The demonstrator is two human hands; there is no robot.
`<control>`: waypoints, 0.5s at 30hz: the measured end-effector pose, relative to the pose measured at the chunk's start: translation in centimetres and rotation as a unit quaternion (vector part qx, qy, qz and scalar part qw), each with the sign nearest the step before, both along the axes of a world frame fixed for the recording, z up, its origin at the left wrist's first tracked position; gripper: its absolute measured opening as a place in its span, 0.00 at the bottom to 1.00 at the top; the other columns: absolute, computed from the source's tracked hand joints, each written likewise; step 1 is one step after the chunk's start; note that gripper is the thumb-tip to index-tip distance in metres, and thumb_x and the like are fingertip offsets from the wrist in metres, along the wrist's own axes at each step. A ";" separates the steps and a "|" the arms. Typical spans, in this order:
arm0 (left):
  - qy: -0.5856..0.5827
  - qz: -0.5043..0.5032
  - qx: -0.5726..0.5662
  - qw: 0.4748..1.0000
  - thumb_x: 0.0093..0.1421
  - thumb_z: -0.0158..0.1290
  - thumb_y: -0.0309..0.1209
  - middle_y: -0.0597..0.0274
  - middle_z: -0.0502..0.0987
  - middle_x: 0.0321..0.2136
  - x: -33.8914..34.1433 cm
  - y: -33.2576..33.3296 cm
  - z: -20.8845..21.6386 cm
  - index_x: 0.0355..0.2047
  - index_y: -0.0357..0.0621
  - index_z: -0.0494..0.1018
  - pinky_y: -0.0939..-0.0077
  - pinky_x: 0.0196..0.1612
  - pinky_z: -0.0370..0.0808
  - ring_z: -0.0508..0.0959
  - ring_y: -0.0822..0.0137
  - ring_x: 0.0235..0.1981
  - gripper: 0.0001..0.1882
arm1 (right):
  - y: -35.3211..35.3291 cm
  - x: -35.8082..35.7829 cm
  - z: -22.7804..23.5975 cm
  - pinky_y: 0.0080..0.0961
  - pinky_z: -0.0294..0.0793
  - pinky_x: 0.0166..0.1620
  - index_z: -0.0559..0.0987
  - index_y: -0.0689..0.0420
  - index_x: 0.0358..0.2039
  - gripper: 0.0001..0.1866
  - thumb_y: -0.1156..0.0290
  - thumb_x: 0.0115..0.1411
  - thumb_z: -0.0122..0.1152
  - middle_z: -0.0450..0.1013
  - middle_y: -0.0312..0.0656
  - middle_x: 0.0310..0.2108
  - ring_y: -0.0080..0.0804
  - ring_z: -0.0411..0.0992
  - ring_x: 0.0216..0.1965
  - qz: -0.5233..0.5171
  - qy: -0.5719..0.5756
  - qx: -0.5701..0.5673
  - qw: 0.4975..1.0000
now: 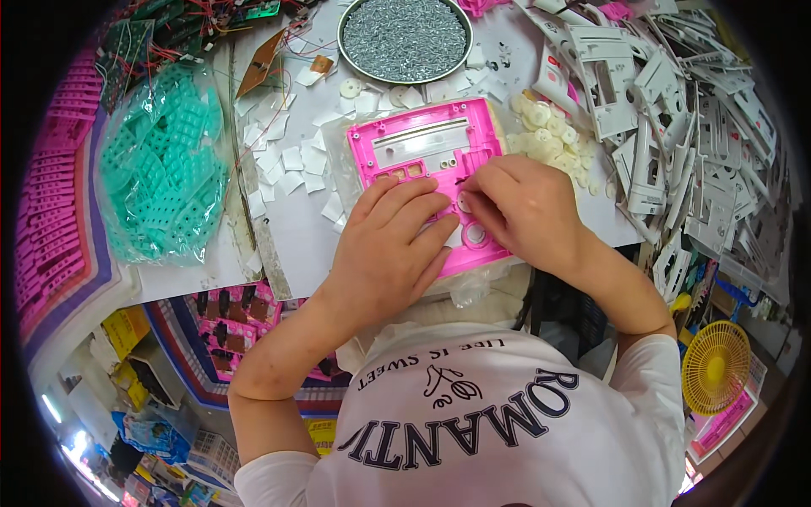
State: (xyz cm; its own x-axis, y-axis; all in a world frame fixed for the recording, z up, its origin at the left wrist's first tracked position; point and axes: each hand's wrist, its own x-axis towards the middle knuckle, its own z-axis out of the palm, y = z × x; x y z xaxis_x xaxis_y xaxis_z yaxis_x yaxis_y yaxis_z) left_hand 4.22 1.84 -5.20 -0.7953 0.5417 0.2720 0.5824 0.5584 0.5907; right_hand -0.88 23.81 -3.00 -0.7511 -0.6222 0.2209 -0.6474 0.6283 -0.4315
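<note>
A bright pink plastic casing panel (483, 127) lies in front of me on a pale padded block, its inner side with posts and cut-outs facing up. A long window and a round ring opening show in it. My left hand (380, 241) rests flat across the panel's lower left part, fingers stretched out. Over its right side my right hand (532, 203) is closed, thumb and forefinger together near the middle. Something small and dark shows by those fingertips, too small to name. My fingers hide part of the panel.
A round tin of small metal screws (405, 42) stands behind the panel. White paper squares (291, 159) lie left, cream plastic discs (549, 131) right. Beyond are a bag of green keypads (165, 165), circuit boards (127, 55), stacked pink parts (55, 211) and piled white casings (604, 76).
</note>
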 end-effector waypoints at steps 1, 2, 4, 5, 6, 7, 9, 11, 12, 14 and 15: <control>0.000 0.001 0.001 1.000 0.53 0.62 0.31 0.57 0.77 0.49 0.0 0.0 0.0 0.45 0.45 0.78 0.50 0.63 0.66 0.74 0.54 0.57 0.17 | -0.1 0.2 -0.1 0.40 0.75 0.30 0.75 0.57 0.29 0.09 0.71 0.51 0.66 0.74 0.42 0.25 0.43 0.76 0.28 -0.004 0.007 0.008 1.000; -0.002 0.002 0.001 1.000 0.53 0.62 0.31 0.57 0.77 0.49 0.0 0.0 0.0 0.45 0.45 0.78 0.50 0.63 0.66 0.74 0.54 0.57 0.17 | -0.2 0.4 -0.1 0.40 0.75 0.30 0.74 0.57 0.29 0.09 0.72 0.50 0.66 0.74 0.42 0.25 0.43 0.76 0.28 -0.009 0.014 0.015 1.000; -0.004 0.006 0.000 1.000 0.53 0.62 0.31 0.58 0.77 0.48 0.0 -0.1 0.0 0.44 0.45 0.78 0.50 0.63 0.66 0.74 0.54 0.57 0.17 | -0.3 0.6 0.0 0.39 0.75 0.31 0.74 0.57 0.29 0.09 0.72 0.50 0.66 0.74 0.42 0.26 0.43 0.75 0.29 -0.013 0.012 0.035 0.999; -0.003 0.006 0.003 1.000 0.53 0.62 0.31 0.58 0.77 0.48 0.1 -0.1 0.0 0.44 0.45 0.78 0.50 0.63 0.66 0.74 0.54 0.57 0.17 | -0.3 0.6 0.1 0.39 0.75 0.32 0.74 0.57 0.29 0.09 0.72 0.51 0.66 0.74 0.42 0.26 0.43 0.75 0.29 -0.013 0.002 0.047 0.999; -0.003 0.006 0.005 1.000 0.53 0.62 0.31 0.58 0.77 0.48 0.1 -0.1 -0.1 0.44 0.45 0.78 0.50 0.63 0.66 0.74 0.54 0.57 0.17 | -0.3 0.6 0.2 0.38 0.75 0.32 0.74 0.58 0.29 0.09 0.72 0.51 0.66 0.74 0.42 0.26 0.43 0.76 0.30 -0.013 -0.008 0.059 0.998; -0.002 0.005 0.006 1.000 0.53 0.62 0.31 0.58 0.77 0.48 0.0 -0.1 -0.1 0.44 0.45 0.78 0.50 0.63 0.66 0.74 0.54 0.57 0.17 | -0.3 0.5 0.3 0.38 0.75 0.32 0.74 0.58 0.29 0.09 0.72 0.51 0.65 0.74 0.42 0.26 0.43 0.76 0.30 -0.013 -0.007 0.068 0.998; 0.000 0.006 0.006 1.000 0.53 0.62 0.30 0.58 0.77 0.48 0.0 -0.1 0.0 0.44 0.45 0.78 0.50 0.63 0.66 0.74 0.54 0.57 0.17 | -0.3 0.5 0.4 0.38 0.75 0.32 0.74 0.57 0.29 0.09 0.71 0.52 0.65 0.74 0.42 0.26 0.43 0.76 0.30 -0.014 -0.005 0.086 0.996; 0.001 0.007 0.006 1.000 0.53 0.62 0.30 0.58 0.77 0.48 0.1 -0.1 0.0 0.44 0.45 0.78 0.50 0.63 0.66 0.74 0.54 0.57 0.17 | -0.6 0.7 0.4 0.38 0.76 0.32 0.73 0.57 0.30 0.08 0.71 0.52 0.64 0.74 0.42 0.27 0.42 0.76 0.30 -0.023 -0.008 0.091 0.996; 0.001 0.007 0.006 1.000 0.53 0.62 0.30 0.58 0.77 0.48 0.0 -0.1 0.0 0.44 0.45 0.78 0.50 0.63 0.66 0.74 0.54 0.57 0.17 | -0.7 0.8 0.4 0.38 0.76 0.32 0.73 0.57 0.30 0.08 0.71 0.53 0.64 0.74 0.42 0.27 0.42 0.76 0.30 -0.028 -0.009 0.094 0.995; 0.002 0.006 0.006 1.000 0.53 0.62 0.31 0.58 0.76 0.49 0.1 -0.1 -0.1 0.45 0.44 0.78 0.49 0.63 0.65 0.73 0.53 0.57 0.17 | -0.9 0.8 0.6 0.39 0.76 0.32 0.73 0.57 0.32 0.09 0.71 0.54 0.64 0.75 0.43 0.26 0.43 0.76 0.30 -0.031 -0.015 0.101 0.994; 0.001 0.005 0.007 1.000 0.53 0.62 0.31 0.58 0.76 0.49 0.1 0.0 -0.1 0.45 0.44 0.78 0.49 0.63 0.65 0.73 0.53 0.58 0.18 | -0.9 0.8 0.6 0.39 0.76 0.31 0.73 0.58 0.32 0.09 0.71 0.54 0.64 0.75 0.43 0.26 0.43 0.76 0.29 -0.033 -0.018 0.105 0.994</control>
